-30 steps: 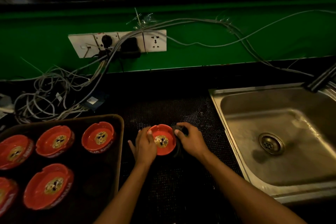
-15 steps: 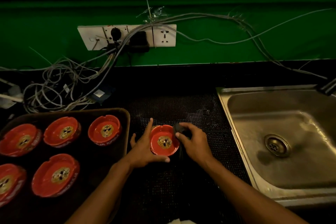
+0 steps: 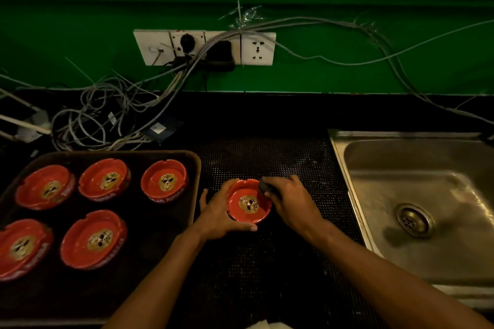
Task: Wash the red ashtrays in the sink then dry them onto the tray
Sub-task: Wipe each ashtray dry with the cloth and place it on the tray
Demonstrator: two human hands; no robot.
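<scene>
A red ashtray (image 3: 247,204) with a lion emblem sits on the black dotted mat (image 3: 267,262) between tray and sink. My left hand (image 3: 219,215) grips its left side, thumb curled under the near rim. My right hand (image 3: 290,201) holds a small dark object (image 3: 265,186) against the ashtray's far right rim; what it is I cannot tell. Several more red ashtrays, such as one at the tray's back right (image 3: 164,181), stand on the dark tray (image 3: 192,168) to the left. The steel sink (image 3: 417,189) lies at the right, with nothing in it.
A tangle of grey cables (image 3: 107,117) lies behind the tray, running up to a white socket strip (image 3: 204,47) on the green wall. More cables trail along the wall toward the sink. A bit of white cloth or paper (image 3: 260,324) shows at the bottom edge.
My left hand has curled round the ashtray's left side, thumb now under the near rim. My right hand with the dark object has moved onto the ashtray's far rim. The view shifted slightly left.
</scene>
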